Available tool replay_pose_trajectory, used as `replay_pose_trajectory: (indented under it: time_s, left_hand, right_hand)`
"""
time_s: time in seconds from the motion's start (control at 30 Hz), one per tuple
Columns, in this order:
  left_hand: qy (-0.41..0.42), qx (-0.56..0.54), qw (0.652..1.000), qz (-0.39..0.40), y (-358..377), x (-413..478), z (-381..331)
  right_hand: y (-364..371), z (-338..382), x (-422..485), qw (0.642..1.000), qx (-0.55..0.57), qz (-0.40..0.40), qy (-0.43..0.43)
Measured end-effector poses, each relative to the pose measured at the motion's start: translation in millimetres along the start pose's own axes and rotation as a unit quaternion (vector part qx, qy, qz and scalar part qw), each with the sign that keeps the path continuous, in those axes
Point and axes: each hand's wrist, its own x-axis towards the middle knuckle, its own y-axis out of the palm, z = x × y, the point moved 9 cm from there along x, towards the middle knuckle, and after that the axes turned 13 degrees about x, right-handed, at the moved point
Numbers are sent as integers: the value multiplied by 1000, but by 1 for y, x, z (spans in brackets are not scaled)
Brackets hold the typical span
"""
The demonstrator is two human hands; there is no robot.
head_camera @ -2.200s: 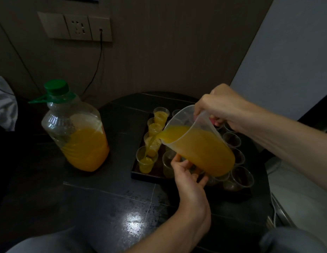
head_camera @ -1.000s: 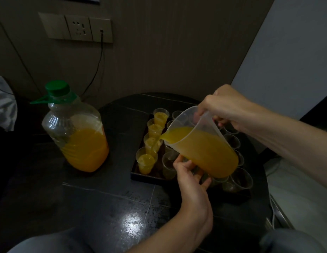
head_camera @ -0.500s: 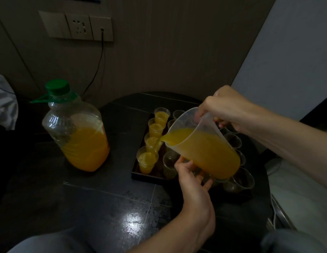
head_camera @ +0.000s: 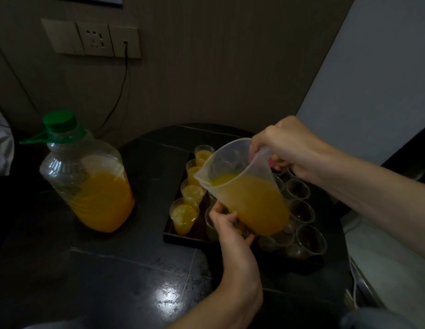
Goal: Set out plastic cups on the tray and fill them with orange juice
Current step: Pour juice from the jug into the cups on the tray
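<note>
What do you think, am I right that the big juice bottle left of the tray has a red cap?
No. In the head view the big juice bottle left of the tray has a green cap, not a red one.

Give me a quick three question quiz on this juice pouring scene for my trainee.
1. True or false: the green cap is on the big bottle.
2. The right hand grips the jug's: A spout, B handle, C base.
3. In the tray column nearest the bottle, ____ cups are filled.
Key: 1 true; 2 B; 3 four.
</note>
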Motion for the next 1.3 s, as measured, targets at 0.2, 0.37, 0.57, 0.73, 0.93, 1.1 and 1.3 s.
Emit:
replay_pose_trajectory:
  time_s: [0.2, 0.37, 0.57, 0.73, 0.93, 1.1, 1.3]
  left_hand:
    - [17, 8, 1000, 15, 22, 30, -29]
    - [7, 24, 999, 33, 52, 53, -42]
    - [-22, 37, 998, 44, 85, 85, -36]
    - [-26, 49, 997, 53, 103, 110, -27]
    - [-54, 61, 994, 76, 120, 126, -11]
    - [-70, 68, 991, 88, 130, 135, 1]
    - [-86, 64, 990, 94, 133, 144, 10]
  right_hand:
    - [-22, 10, 18, 996, 70, -46, -26]
    - [-42, 18, 44, 994, 80, -69, -41]
    - [-55, 14, 83, 993, 48, -94, -49]
    - [-67, 6, 110, 992, 53, -103, -43]
    - [-72, -4, 135, 993, 24, -101, -50]
    - [-74, -12, 150, 994, 5, -101, -43]
    - [-69, -15, 161, 995, -18, -92, -38]
